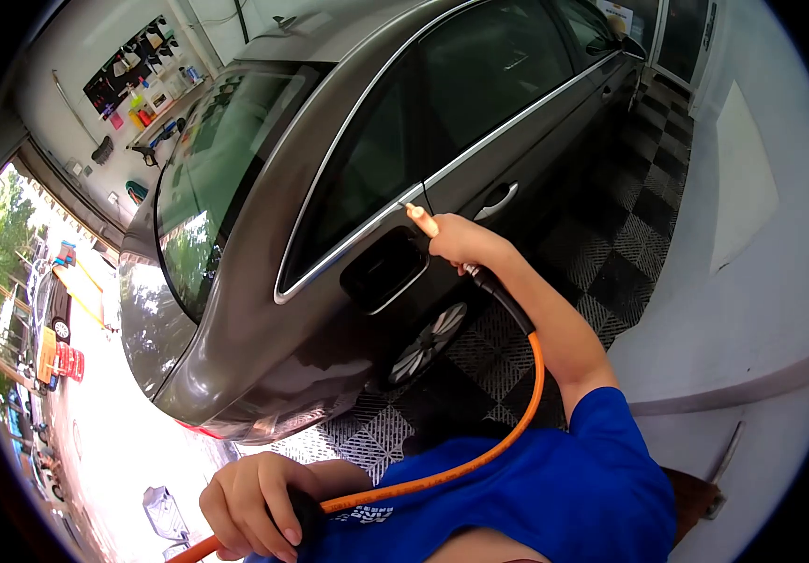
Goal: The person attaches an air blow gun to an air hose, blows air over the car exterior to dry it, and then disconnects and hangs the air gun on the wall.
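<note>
My right hand (pixel 465 241) is closed on an air blow gun, whose black hose fitting (pixel 501 298) comes out below the fist. A finger points up-left beside the thin nozzle tip, close to the chrome window trim (pixel 348 242) of a dark grey-brown car (pixel 264 347). Under the trim is the open fuel filler recess (pixel 385 267), dark inside. An orange hose (pixel 523 413) curves from the fitting across the blue shirt to the lower left. My left hand (pixel 252 502) is wrapped round this hose near the bottom edge, with a dark round object beside its fingers.
Black and grey floor tiles (pixel 625 281) run between the car and a white wall (pixel 761 310) at the right. Bottles (pixel 146 111) and tools stand or hang on the back left wall. Through the open doorway at the left are parked vehicles and red stacked objects (pixel 68 361).
</note>
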Tool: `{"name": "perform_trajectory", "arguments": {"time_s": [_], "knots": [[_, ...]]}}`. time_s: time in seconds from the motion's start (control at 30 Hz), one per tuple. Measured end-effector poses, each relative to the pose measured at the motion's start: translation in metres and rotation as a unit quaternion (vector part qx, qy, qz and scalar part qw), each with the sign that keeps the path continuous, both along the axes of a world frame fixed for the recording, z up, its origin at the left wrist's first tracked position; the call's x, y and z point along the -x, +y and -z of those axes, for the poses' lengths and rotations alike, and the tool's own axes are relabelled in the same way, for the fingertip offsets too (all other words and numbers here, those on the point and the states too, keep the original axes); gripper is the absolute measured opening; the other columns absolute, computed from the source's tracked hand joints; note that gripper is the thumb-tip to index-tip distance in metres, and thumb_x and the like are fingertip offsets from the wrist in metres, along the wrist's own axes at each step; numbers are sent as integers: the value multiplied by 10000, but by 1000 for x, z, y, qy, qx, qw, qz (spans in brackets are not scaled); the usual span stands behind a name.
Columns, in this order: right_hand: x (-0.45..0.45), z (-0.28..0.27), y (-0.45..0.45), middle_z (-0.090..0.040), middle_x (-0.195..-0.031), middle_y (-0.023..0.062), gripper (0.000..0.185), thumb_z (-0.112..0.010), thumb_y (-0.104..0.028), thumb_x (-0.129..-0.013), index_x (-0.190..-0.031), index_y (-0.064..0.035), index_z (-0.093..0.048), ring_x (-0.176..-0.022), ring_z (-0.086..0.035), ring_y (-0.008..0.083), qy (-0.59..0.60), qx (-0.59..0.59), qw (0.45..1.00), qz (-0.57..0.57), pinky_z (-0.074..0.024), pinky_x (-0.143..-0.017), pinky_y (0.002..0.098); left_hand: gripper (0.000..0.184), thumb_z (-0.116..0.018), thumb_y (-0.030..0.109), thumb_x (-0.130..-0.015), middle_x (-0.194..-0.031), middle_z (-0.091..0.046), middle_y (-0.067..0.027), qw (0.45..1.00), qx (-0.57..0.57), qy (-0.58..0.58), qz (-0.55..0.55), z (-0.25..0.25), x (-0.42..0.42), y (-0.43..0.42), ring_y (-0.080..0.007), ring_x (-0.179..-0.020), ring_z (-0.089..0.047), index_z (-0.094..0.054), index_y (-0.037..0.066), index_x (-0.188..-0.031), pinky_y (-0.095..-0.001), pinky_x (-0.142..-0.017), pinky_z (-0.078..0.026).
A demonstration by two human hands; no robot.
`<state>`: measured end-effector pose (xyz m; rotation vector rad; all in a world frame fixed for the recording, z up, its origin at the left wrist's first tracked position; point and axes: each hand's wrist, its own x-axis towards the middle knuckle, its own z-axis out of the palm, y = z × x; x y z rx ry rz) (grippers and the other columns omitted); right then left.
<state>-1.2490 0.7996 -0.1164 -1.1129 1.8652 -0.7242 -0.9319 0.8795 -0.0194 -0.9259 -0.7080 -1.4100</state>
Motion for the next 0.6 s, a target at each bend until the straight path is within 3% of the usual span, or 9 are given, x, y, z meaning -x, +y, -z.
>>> {"name": "perform_trajectory", "arguments": {"time_s": [0.07,0.13,0.17,0.2,0.27,0.33,0.4,0.6], "knots": [[38,3,-4,-508,-584,104,188,-534,-37,-786,-940,61,-490,-420,-518,189,-5,-24,999,40,-468,-398,326,194,-624,117,-860,-517,-598,-81,1000,-4,2,-25,-2,23,3,-155,-434,-597,-562,22,-703,-275,-537,-548],[69,7,1,-496,-581,82,165,-553,-34,-787,-908,55,-484,-423,-516,170,-1,-5,996,87,-467,-391,323,168,-606,228,-888,-718,-669,-37,997,63,43,-13,-6,55,3,-173,-634,-653,-640,81,-815,-288,-618,-502],[77,13,1,-496,-581,82,165,-553,-34,-787,-908,55,-484,-423,-516,170,-1,-10,997,78,-467,-391,323,135,-611,174,-882,-727,-670,-49,996,78,14,-26,-5,59,0,-171,-648,-660,-650,61,-819,-274,-620,-534],[86,19,0,-495,-585,72,156,-561,-36,-790,-896,47,-482,-425,-513,160,-69,-13,997,45,-470,-394,319,135,-611,174,-882,-727,-670,-49,996,75,15,-33,-4,67,3,-171,-648,-660,-650,61,-819,-274,-620,-534],[101,29,-1,-492,-598,50,149,-580,-43,-797,-880,28,-479,-426,-503,136,-181,-22,982,-47,-473,-393,309,177,-625,93,-848,-535,-605,-96,999,28,-4,-17,-9,85,10,-175,-449,-605,-574,-1,-707,-277,-542,-551],[111,30,-6,-491,-598,50,154,-581,-45,-793,-881,24,-475,-418,-487,134,-151,-7,988,-18,-472,-393,305,186,-635,94,-839,-550,-612,-112,999,40,-1,15,-14,117,6,-186,-461,-610,-576,-12,-698,-292,-545,-554],[141,38,-21,-497,-598,67,151,-568,-41,-788,-880,27,-469,-433,-502,149,-97,19,995,26,-467,-396,311,126,-594,145,-886,-721,-659,-62,978,198,52,52,-23,160,-4,-169,-653,-657,-639,50,-817,-301,-661,-549],[244,74,-55,-509,-610,95,160,-544,-37,-792,-908,53,-478,-448,-522,181,-29,41,996,78,-453,-399,331,113,-601,126,-873,-733,-653,-90,983,176,45,2,-7,234,-17,-198,-658,-659,-648,30,-833,-325,-664,-555]]}}
